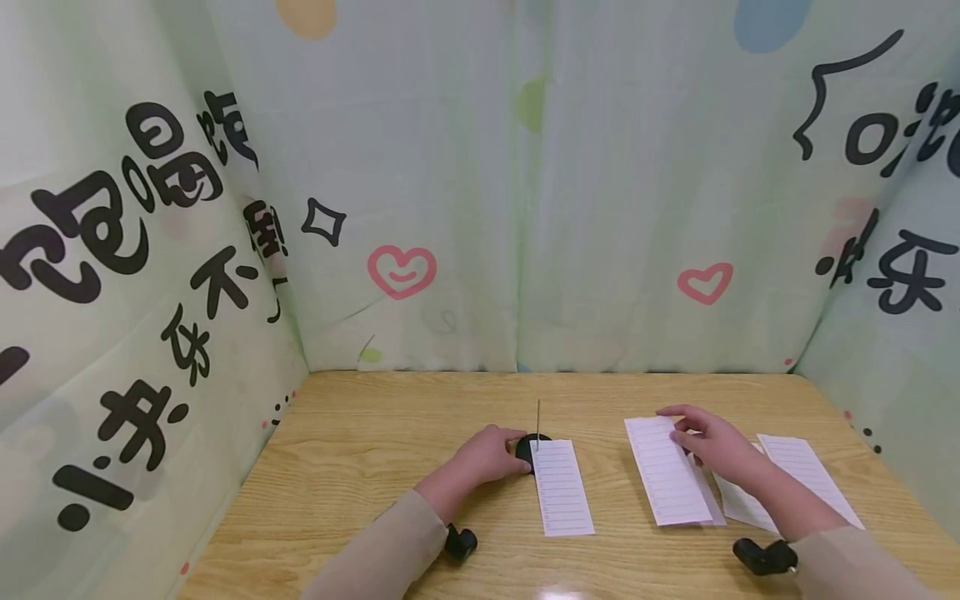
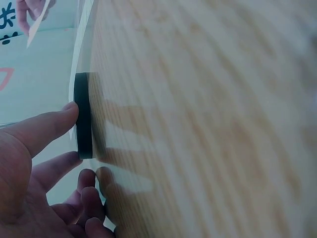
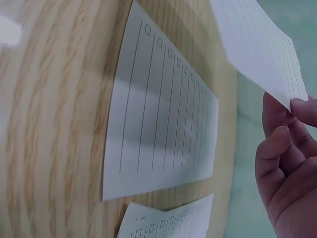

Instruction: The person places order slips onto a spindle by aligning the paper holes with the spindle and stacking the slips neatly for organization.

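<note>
A printed fabric curtain [image 1: 480,167] encloses the rear and both sides, bearing large black Chinese characters, among them 不 at left and 乐 at right, plus pink heart outlines. A wood-grain tabletop [image 1: 360,433] fills the foreground. The right hand [image 1: 712,446] pinches the upper edge of a raised checklist sheet [image 1: 663,479] between thumb and fingers; its forearm partly obstructs two further sheets, the outer sheet [image 1: 810,471] and the inner sheet [image 1: 738,500], lying on the tabletop. The left hand [image 1: 487,454] clamps thumb and forefinger on a round black base [image 1: 524,452], covering its left edge. A spiked checklist sheet [image 1: 562,492] overlaps this base, its upper left corner at the upright metal spike [image 1: 537,417]; actual piercing cannot be confirmed. Black wrist units [image 1: 461,544] sit at both cuffs. The sheets carry ruled lines with small checkboxes; the tiny heading is illegible.
</note>
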`<state>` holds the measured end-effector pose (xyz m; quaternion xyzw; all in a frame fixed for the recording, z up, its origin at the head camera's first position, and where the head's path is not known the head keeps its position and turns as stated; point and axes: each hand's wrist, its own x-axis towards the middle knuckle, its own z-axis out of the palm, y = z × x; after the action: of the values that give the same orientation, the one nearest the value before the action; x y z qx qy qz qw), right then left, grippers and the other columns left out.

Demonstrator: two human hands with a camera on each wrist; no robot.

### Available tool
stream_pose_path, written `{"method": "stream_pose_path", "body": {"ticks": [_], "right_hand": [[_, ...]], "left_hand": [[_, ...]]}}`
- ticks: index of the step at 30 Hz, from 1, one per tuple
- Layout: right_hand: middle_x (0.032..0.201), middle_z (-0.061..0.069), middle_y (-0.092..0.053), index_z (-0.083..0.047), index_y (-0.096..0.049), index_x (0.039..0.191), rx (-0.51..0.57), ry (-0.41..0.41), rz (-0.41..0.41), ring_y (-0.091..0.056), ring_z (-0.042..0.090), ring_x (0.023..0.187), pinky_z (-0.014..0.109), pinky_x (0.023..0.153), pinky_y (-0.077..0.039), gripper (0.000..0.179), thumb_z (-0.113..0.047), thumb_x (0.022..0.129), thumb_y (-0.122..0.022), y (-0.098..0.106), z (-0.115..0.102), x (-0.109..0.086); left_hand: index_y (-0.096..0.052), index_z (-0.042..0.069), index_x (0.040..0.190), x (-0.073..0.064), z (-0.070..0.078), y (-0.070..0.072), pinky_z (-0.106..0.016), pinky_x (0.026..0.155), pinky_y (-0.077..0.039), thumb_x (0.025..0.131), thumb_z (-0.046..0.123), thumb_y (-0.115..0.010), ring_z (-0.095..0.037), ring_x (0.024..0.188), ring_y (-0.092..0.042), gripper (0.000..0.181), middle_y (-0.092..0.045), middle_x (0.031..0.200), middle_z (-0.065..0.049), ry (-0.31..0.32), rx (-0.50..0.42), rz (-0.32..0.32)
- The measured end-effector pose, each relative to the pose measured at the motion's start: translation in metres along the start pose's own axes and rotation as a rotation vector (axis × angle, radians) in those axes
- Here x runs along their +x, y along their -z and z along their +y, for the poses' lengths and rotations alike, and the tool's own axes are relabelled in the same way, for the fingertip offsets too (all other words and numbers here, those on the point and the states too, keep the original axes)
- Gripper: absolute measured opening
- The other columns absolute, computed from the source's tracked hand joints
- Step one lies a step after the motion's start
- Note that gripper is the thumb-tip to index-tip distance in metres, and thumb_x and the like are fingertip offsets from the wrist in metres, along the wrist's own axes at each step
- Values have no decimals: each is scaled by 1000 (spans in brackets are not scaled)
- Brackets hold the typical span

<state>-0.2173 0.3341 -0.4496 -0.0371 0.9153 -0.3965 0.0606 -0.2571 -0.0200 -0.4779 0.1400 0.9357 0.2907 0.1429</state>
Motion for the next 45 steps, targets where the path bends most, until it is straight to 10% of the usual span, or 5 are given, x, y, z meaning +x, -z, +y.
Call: {"method": "stream_pose_path", "body": {"ticks": [45], "right_hand": [[111, 15, -57, -11, -50, 141, 218, 84, 73, -59, 24, 83, 36, 66, -51, 41, -14, 101, -58, -32, -72, 15]], "left_hand": [[-60, 21, 139, 1, -2, 0, -34, 74, -42, 83, 32, -81, -18, 83, -49, 60, -54, 91, 0, -10, 33, -5]]}}
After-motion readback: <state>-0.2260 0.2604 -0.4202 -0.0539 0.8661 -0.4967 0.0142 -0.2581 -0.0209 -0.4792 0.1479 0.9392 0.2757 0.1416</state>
